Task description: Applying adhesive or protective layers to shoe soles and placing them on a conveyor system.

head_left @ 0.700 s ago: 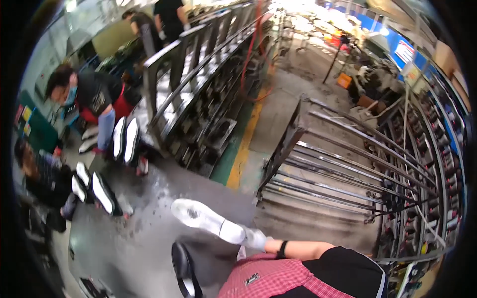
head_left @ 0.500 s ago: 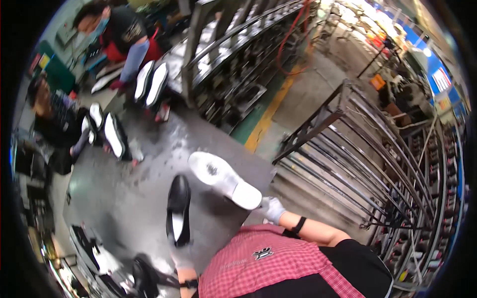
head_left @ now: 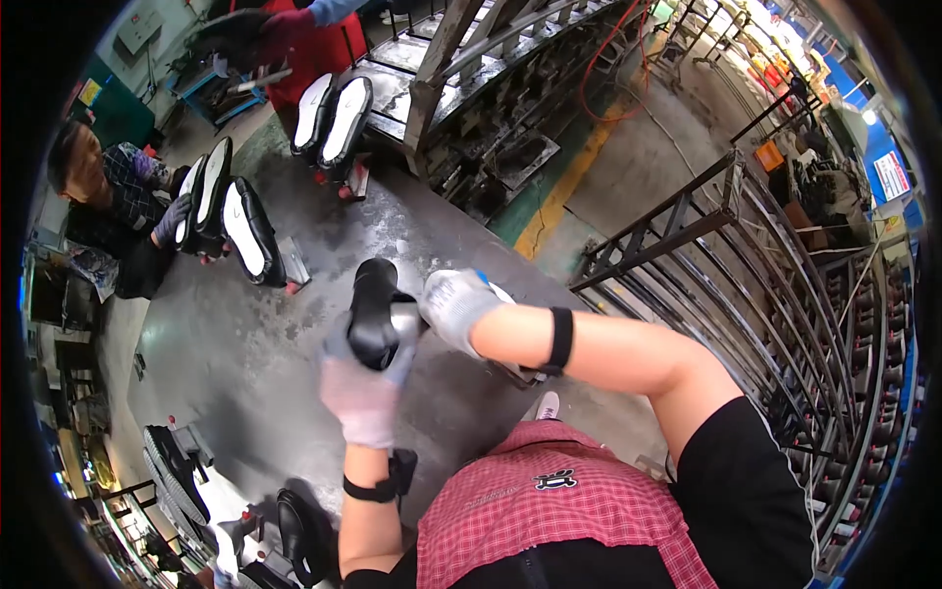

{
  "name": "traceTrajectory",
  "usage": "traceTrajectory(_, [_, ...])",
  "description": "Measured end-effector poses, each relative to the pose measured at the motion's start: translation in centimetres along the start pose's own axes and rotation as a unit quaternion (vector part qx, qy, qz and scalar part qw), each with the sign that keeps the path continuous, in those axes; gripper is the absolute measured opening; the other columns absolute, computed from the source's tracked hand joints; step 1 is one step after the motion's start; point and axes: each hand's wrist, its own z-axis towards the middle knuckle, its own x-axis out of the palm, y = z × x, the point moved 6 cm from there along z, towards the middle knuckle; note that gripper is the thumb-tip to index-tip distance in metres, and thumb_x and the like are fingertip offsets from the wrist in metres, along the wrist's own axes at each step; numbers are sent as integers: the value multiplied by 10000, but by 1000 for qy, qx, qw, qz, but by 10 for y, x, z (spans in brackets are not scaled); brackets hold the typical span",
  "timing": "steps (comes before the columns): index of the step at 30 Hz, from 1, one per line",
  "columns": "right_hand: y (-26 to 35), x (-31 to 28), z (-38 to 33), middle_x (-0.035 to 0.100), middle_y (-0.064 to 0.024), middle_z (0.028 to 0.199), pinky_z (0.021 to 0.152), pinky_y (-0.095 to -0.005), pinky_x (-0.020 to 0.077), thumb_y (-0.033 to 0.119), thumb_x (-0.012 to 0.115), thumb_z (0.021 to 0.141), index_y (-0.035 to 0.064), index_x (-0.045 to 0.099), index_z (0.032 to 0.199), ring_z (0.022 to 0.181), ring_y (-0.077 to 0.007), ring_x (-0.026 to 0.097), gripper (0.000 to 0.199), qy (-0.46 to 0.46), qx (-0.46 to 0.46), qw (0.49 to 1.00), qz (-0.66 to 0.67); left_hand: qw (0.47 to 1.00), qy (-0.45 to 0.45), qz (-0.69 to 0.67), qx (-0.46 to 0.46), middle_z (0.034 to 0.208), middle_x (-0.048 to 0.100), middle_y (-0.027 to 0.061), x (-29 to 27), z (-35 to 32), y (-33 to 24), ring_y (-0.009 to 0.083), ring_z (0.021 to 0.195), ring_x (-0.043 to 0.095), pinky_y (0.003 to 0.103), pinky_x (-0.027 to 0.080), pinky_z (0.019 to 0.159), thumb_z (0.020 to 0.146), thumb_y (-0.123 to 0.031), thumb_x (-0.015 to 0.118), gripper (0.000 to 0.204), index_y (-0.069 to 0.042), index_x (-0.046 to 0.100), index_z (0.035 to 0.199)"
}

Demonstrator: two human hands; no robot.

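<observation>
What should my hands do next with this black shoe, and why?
Probably steady the black shoe and bring the two hands closer together. The left hand grips it from below, while the right hand only meets its side, with a white-soled piece half hidden behind that hand.

One head-worn fisheye camera looked steeply down, close over the hands, metal racks (head_left: pixel 785 294) standing far right.

Both gloved hands (head_left: pixel 365 385) (head_left: pixel 454 302) together, fingers curled.
</observation>
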Motion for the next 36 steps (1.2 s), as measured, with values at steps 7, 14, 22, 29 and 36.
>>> traceTrajectory(7, [-58, 4, 59, 748, -85, 1057, 762, -431, 573, 170, 815, 694, 91, 757, 1023, 960, -286, 722, 344, 158, 156, 970, 103, 934, 164, -129, 289, 1274, 574, 182, 108, 127, 6, 352, 1083, 612, 395, 499, 948, 839, -330, 703, 426, -94, 682, 1193])
traceTrajectory(14, [-49, 112, -163, 705, -212, 913, 803, -469, 540, 297, 578, 916, 24, 531, 1298, 903, -381, 688, 471, -67, 233, 909, 340, 806, 278, 52, 521, 975, 705, 66, 172, -28, -118, 279, 999, 640, 622, 357, 1028, 886, -214, 525, 190, -157, 703, 919])
traceTrajectory(22, [-51, 293, -166, 647, -212, 1057, 907, -396, 501, 163, 555, 968, -17, 475, 1361, 985, -282, 649, 440, -470, 267, 709, 453, 878, 287, 89, 373, 952, 694, 143, 188, -110, -154, 335, 1030, 635, 588, 250, 1148, 880, -337, 562, 308, -67, 706, 918])
traceTrajectory(29, [-69, 318, -99, 645, -69, 1146, 998, -362, 456, 463, 476, 1020, 77, 593, 1227, 1045, -241, 597, 453, -390, 254, 206, 861, 910, 239, 74, 331, 1014, 611, 147, 191, -120, -142, 322, 1079, 561, 585, 301, 1116, 811, -286, 618, 297, -56, 641, 997])
traceTrajectory(36, [-89, 268, -176, 524, -159, 1381, 1094, -420, 399, 364, 482, 1022, 17, 424, 1436, 1247, -286, 523, 543, -411, 259, 544, 684, 979, 140, -33, 142, 1272, 554, 219, 145, -109, 23, 407, 1227, 505, 524, 409, 1042, 780, -316, 670, 538, -43, 600, 1238])
